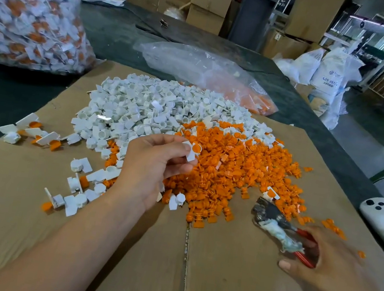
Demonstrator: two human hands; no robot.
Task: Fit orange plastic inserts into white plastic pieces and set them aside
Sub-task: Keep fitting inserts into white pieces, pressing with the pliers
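My left hand (156,162) is raised over the middle of the cardboard and pinches a white plastic piece with an orange insert in it (193,151). My right hand (327,265) rests low on the right and grips red-handled pliers (280,228), whose taped jaws point toward the heap. A pile of white pieces (146,109) lies behind a pile of orange inserts (239,169). Several fitted white-and-orange pieces (31,134) lie at the left edge of the cardboard.
Flattened cardboard (229,274) covers a dark table. A big clear bag of fitted pieces (30,9) stands at the back left. A part-empty clear bag with orange inserts (211,74) lies behind the piles. A white controller (383,219) lies at the right edge. Loose pieces (81,186) are scattered left of my forearm.
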